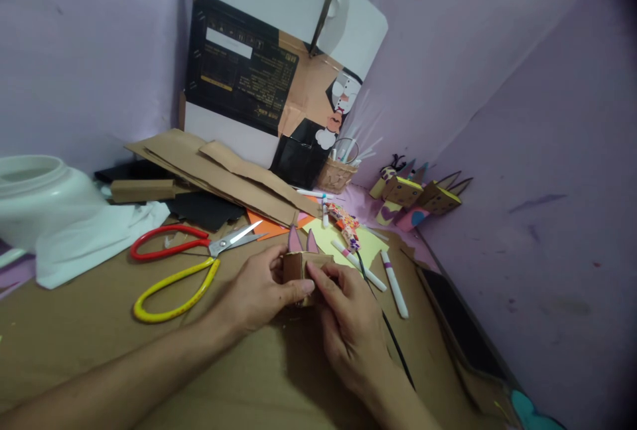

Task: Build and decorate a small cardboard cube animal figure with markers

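A small brown cardboard box figure [298,264] with two pointed pink ears rests on the cardboard-covered work surface [99,337]. My left hand [261,294] grips its left side, fingers curled and thumb pressed along its front. Beside it, my right hand [348,320] pinches the box's front right edge with thumb and forefinger. Scissors with one red and one yellow handle [184,264] lie just left of my left hand, blades pointing right.
White markers [394,283] and a yellow sheet [348,241] lie right of the box. Finished cardboard figures [415,198] stand by the purple wall. A small basket of pens [337,174], a flattened printed carton [279,78], cardboard strips [223,174] and a white bucket [34,194] sit behind.
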### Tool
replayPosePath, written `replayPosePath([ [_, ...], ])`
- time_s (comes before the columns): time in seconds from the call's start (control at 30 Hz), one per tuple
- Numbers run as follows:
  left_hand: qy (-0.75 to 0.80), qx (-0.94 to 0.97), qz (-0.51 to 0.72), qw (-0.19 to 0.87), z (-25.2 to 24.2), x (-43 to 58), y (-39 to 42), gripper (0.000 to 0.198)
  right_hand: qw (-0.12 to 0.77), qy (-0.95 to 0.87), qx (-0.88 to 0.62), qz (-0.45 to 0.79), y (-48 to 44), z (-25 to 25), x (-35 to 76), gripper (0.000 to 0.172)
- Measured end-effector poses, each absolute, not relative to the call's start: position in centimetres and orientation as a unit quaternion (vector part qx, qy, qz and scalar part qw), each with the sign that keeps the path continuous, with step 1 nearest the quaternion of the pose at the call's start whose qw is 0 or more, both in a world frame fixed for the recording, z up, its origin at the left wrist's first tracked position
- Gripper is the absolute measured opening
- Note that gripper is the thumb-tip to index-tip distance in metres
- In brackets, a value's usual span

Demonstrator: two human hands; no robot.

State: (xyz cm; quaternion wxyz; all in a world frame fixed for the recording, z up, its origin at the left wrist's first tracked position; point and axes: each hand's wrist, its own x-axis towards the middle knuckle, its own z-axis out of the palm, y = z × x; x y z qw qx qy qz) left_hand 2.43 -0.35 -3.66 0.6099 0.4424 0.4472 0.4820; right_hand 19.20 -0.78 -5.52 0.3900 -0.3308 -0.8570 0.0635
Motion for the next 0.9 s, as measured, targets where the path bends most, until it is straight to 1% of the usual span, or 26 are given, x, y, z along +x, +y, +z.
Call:
replayPosePath([
  [0.17,0.437,0.406,0.487,0.638,-3.0,2.4,-0.5,0.051,0.442,-0.817,-0.336,0.156,-0.8,-5.0,19.3,0.054],
  [0.27,0.444,0.397,0.483,0.641,-2.7,2.4,-0.6,0.052,0.464,-0.798,-0.342,0.178,-1.0,-5.0,19.4,0.047],
  [0.33,0.451,0.402,0.477,0.639,-2.7,2.3,-0.6,0.051,0.489,-0.767,-0.371,0.186,-0.9,-5.3,19.5,0.04],
  [0.4,0.452,0.412,0.472,0.635,-2.7,2.2,-0.6,0.051,0.533,-0.7,-0.426,0.21,-0.6,-5.7,19.8,0.035],
  [0.47,0.448,0.426,0.465,0.633,-2.7,2.0,-0.7,0.05,0.572,-0.614,-0.471,0.27,-0.1,-6.3,20.1,0.034],
  [0.57,0.43,0.445,0.451,0.643,-2.7,1.8,-0.7,0.05,0.575,-0.531,-0.477,0.398,0.7,-6.6,20.5,0.039],
  [0.6,0.423,0.443,0.452,0.648,-2.6,1.9,-0.7,0.052,0.576,-0.523,-0.472,0.414,0.8,-6.6,20.6,0.04],
  [0.63,0.419,0.438,0.455,0.652,-2.6,1.9,-0.8,0.054,0.584,-0.523,-0.47,0.406,0.9,-6.4,20.7,0.04],
  [0.7,0.425,0.432,0.463,0.646,-2.7,2.2,-0.8,0.056,0.611,-0.538,-0.472,0.339,0.7,-5.9,20.6,0.037],
  [0.77,0.439,0.44,0.462,0.633,-2.9,2.5,-0.8,0.056,0.616,-0.568,-0.47,0.277,0.3,-5.3,20.3,0.034],
  [0.9,0.45,0.472,0.461,0.602,-3.3,2.9,-0.9,0.056,0.556,-0.637,-0.469,0.254,-0.4,-4.3,19.1,0.04],
])
